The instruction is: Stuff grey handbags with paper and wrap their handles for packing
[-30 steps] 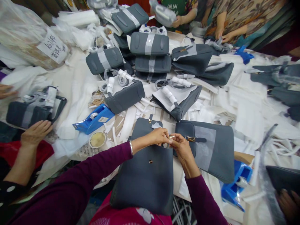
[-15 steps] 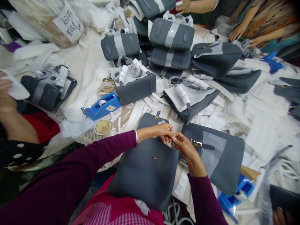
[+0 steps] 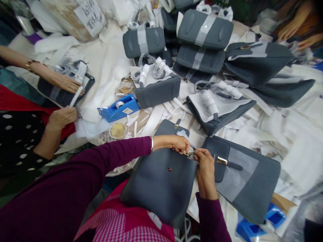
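Note:
A dark grey leather bag (image 3: 161, 183) lies in front of me, hanging over the table edge onto my lap. My left hand (image 3: 176, 144) and my right hand (image 3: 205, 164) meet at its upper right corner. Both are closed in a pinch on a small gold metal fitting (image 3: 189, 155) of the bag. A round stud (image 3: 169, 169) shows on the bag's face. Just to the right lies a second grey bag (image 3: 248, 178) with a gold clasp and a clear film patch.
Several grey bags with taped wraps are piled at the back (image 3: 204, 30). A blue tape dispenser (image 3: 118, 107) and a tape roll (image 3: 117, 130) lie left of centre. Another person's hands (image 3: 62, 116) work at a bag on the left. White paper scraps (image 3: 290, 134) cover the table.
The view has shifted so everything sits lower and more to the right. My hands stay pinched together at the bag's corner. The person on the left has brought both hands back to their bag.

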`<state>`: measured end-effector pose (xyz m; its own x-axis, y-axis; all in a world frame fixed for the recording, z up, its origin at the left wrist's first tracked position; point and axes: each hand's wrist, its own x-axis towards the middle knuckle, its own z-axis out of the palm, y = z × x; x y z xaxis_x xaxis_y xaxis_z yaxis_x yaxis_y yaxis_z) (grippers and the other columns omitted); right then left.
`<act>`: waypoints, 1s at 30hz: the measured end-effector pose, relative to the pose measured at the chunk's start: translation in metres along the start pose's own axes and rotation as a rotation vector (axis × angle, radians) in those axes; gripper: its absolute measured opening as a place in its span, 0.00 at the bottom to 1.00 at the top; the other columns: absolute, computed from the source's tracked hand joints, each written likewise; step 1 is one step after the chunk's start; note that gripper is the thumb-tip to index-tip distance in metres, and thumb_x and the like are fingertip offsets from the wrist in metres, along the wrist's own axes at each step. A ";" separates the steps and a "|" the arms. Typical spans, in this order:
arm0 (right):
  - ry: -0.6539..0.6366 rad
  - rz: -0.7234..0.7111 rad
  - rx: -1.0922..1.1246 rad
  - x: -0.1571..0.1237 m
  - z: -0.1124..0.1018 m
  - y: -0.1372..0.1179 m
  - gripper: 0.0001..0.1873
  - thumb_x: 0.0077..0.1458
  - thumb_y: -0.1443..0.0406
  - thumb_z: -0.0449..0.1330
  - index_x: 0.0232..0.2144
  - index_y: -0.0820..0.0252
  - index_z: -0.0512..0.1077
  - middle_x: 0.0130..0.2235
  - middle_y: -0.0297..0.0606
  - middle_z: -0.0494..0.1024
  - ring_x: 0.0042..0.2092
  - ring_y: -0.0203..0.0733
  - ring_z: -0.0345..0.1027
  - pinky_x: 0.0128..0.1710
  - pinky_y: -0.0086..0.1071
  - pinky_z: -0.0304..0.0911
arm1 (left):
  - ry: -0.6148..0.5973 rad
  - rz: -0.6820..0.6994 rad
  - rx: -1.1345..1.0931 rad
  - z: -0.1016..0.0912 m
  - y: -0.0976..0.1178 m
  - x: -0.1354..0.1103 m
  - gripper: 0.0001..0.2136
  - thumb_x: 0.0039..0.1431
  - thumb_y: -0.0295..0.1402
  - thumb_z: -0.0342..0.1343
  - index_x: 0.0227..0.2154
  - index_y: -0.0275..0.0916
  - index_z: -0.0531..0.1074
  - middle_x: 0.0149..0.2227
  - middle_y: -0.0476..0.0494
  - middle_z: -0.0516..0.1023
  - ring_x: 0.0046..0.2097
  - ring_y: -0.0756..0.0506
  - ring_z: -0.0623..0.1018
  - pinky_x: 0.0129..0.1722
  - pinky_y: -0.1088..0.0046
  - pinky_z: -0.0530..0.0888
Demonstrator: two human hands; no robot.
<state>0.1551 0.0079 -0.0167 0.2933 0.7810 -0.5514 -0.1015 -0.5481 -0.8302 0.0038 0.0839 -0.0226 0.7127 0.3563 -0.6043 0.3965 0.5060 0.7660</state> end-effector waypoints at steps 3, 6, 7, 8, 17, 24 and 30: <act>0.090 0.011 0.059 -0.008 0.003 0.003 0.11 0.41 0.62 0.63 0.28 0.57 0.65 0.14 0.20 0.58 0.15 0.27 0.46 0.14 0.24 0.39 | 0.002 -0.037 0.044 0.001 0.002 -0.012 0.08 0.37 0.18 0.52 0.21 0.35 0.68 0.15 0.56 0.64 0.17 0.55 0.61 0.17 0.82 0.54; 0.135 -0.022 0.127 -0.016 0.005 0.003 0.11 0.41 0.63 0.63 0.27 0.57 0.65 0.14 0.20 0.57 0.15 0.27 0.47 0.14 0.22 0.40 | -0.014 0.013 0.067 0.003 0.002 -0.021 0.07 0.39 0.18 0.52 0.21 0.35 0.69 0.16 0.56 0.65 0.18 0.55 0.61 0.18 0.81 0.56; 0.145 -0.038 0.145 -0.018 0.006 0.002 0.11 0.41 0.63 0.63 0.27 0.57 0.65 0.14 0.20 0.58 0.15 0.27 0.48 0.14 0.22 0.41 | 0.001 0.041 0.099 0.004 0.002 -0.023 0.07 0.40 0.17 0.52 0.21 0.35 0.69 0.17 0.55 0.66 0.19 0.55 0.63 0.19 0.81 0.57; 0.150 -0.052 0.160 -0.020 0.007 0.002 0.11 0.41 0.63 0.63 0.27 0.57 0.65 0.15 0.21 0.59 0.15 0.27 0.48 0.14 0.22 0.42 | 0.038 0.075 0.154 0.005 0.001 -0.024 0.07 0.41 0.17 0.52 0.21 0.35 0.70 0.18 0.54 0.68 0.20 0.54 0.64 0.21 0.81 0.59; 0.118 -0.111 0.216 -0.023 0.013 -0.009 0.08 0.44 0.65 0.61 0.29 0.57 0.64 0.15 0.20 0.59 0.15 0.26 0.47 0.14 0.22 0.40 | -0.062 0.478 0.419 -0.007 0.003 -0.036 0.09 0.48 0.18 0.55 0.32 0.35 0.71 0.29 0.51 0.74 0.32 0.52 0.71 0.33 0.80 0.65; 0.144 -0.102 0.168 -0.009 0.012 -0.001 0.09 0.44 0.63 0.60 0.28 0.58 0.65 0.18 0.23 0.62 0.17 0.27 0.51 0.16 0.24 0.45 | -0.039 0.658 0.575 -0.013 0.005 -0.033 0.09 0.53 0.18 0.50 0.29 0.37 0.70 0.32 0.47 0.74 0.35 0.49 0.71 0.38 0.77 0.66; 0.126 -0.104 0.190 -0.009 0.009 -0.001 0.10 0.44 0.62 0.61 0.29 0.58 0.65 0.17 0.22 0.61 0.17 0.27 0.50 0.15 0.24 0.44 | -0.047 0.733 0.715 -0.016 0.006 -0.027 0.12 0.48 0.14 0.50 0.26 0.40 0.69 0.31 0.47 0.73 0.35 0.48 0.71 0.38 0.76 0.65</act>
<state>0.1437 0.0038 -0.0117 0.4268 0.7800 -0.4577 -0.2376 -0.3917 -0.8889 -0.0220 0.0902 -0.0054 0.9346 0.3503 0.0625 0.0956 -0.4163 0.9042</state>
